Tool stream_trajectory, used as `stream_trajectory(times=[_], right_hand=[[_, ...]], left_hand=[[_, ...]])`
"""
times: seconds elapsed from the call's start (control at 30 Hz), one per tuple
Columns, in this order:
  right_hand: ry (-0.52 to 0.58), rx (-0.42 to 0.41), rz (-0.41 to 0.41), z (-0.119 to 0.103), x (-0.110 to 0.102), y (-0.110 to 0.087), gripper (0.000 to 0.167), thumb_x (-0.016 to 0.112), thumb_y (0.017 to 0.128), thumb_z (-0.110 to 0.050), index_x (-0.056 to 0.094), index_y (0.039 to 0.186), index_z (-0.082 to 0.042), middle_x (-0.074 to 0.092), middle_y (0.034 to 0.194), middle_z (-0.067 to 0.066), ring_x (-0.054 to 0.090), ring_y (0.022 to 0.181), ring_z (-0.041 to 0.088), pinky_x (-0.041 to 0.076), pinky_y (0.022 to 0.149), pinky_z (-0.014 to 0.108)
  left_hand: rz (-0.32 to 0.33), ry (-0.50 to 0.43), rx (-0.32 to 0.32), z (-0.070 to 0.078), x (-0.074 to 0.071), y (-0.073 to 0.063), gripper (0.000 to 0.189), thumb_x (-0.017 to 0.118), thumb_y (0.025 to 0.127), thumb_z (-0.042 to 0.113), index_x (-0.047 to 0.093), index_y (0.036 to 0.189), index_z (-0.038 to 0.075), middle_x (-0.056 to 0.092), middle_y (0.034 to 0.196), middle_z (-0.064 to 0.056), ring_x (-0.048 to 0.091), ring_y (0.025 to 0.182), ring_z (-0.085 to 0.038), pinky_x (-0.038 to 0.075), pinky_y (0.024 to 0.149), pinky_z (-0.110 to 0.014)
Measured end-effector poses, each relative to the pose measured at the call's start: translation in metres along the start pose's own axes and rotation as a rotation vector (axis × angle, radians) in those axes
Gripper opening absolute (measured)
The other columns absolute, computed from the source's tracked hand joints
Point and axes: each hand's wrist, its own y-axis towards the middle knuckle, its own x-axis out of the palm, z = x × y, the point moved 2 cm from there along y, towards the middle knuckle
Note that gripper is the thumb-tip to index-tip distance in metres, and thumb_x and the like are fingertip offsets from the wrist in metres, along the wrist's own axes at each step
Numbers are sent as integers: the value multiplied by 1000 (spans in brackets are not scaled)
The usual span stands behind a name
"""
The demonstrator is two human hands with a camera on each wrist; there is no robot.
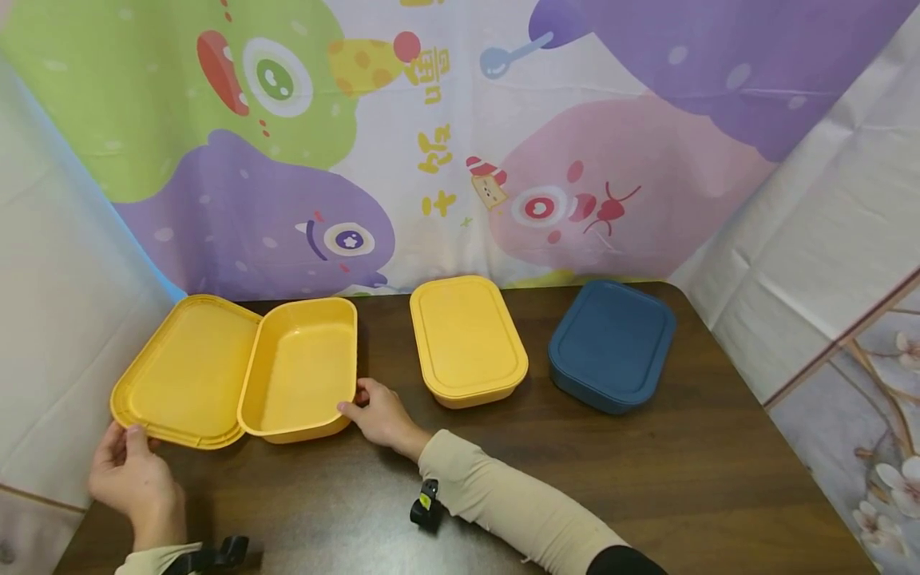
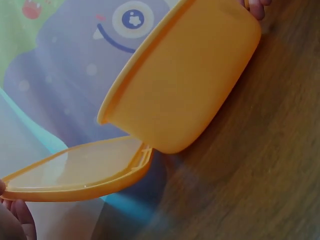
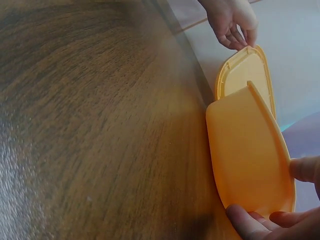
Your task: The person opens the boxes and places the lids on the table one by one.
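Observation:
An uncovered yellow lunch box [image 1: 309, 375] sits on the left part of the table, with nothing inside it. Its yellow lid [image 1: 190, 367] lies to the left, underside up, its right edge against the box's rim. My left hand [image 1: 136, 479] pinches the lid's near left corner, thumb on top. In the left wrist view the lid [image 2: 80, 170] is tilted, and only some fingertips [image 2: 22, 215] show at its edge. My right hand [image 1: 384, 415] grips the box's near right corner, the thumb on the rim; the right wrist view shows fingers [image 3: 245, 220] against the wall.
A closed yellow lunch box [image 1: 467, 339] stands to the right of my right hand. Farther right is a closed dark blue lunch box [image 1: 611, 343]. Behind the brown wooden table [image 1: 690, 479] hangs a cartoon-printed cloth [image 1: 446, 239], with white cloth at both sides.

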Motion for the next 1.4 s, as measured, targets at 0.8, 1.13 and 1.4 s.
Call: stream_trajectory(times=[0.8, 1.13, 1.4], right_hand=[[22, 9, 8, 3, 2, 0, 39, 68, 92, -27, 59, 122, -4, 64, 94, 3, 55, 80, 8, 45, 71, 20], [29, 18, 7, 4, 2, 0, 42, 68, 92, -28, 57, 125, -3, 63, 94, 3, 54, 80, 9, 44, 70, 20], [22, 10, 7, 3, 2, 0, 44, 67, 92, -28, 57, 127, -4, 63, 94, 2, 53, 79, 8, 44, 69, 20]], left_hand=[[-32, 309, -155, -8, -19, 18, 26, 52, 95, -1, 58, 110, 19, 48, 102, 5, 47, 83, -2, 45, 62, -7], [-67, 507, -202, -13, -26, 26, 45, 54, 94, 2, 49, 138, 7, 49, 95, 11, 50, 70, 6, 47, 58, -6], [-99, 712, -223, -18, -29, 32, 53, 52, 93, 3, 42, 145, 0, 50, 89, 11, 48, 59, 11, 47, 58, -5]])
